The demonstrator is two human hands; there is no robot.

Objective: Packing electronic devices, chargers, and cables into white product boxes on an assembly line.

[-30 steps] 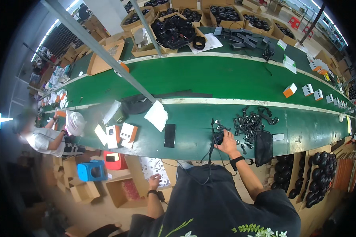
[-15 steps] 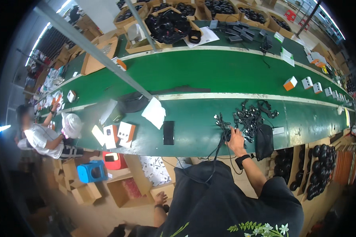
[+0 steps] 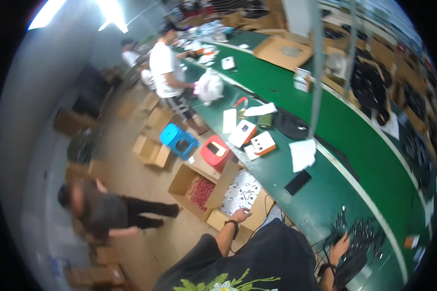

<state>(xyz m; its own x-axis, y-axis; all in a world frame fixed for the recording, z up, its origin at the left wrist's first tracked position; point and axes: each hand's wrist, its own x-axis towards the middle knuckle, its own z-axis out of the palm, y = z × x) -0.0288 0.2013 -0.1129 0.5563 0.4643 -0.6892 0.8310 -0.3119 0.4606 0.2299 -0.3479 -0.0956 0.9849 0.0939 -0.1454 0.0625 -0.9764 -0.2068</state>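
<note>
My right hand (image 3: 339, 248) is closed on black cables (image 3: 331, 238) at the near edge of the green bench. Just right of it lies a tangled heap of black cables (image 3: 366, 233) with shiny plug ends. My left hand (image 3: 240, 215) is held low beside the bench, fingers loosely apart, with nothing visible in it. It is nearest to a cardboard carton (image 3: 263, 212) filled with small white pieces (image 3: 242, 190). A black phone (image 3: 298, 183) lies on the bench ahead of my hands, and a white cloth or paper (image 3: 303, 154) rests beyond it.
Small white-and-orange boxes (image 3: 263, 142) and a white fan (image 3: 209, 87) stand farther along the bench. A green conveyor belt (image 3: 342, 140) runs behind it. Red (image 3: 215, 153) and blue stools (image 3: 178, 140) stand on the floor. One person (image 3: 107, 213) is at left; another (image 3: 166, 72) works at the bench.
My view has swung to the left, bringing a person on the floor into sight. My right hand stays at the cables. My left hand now shows near the carton of white pieces.
</note>
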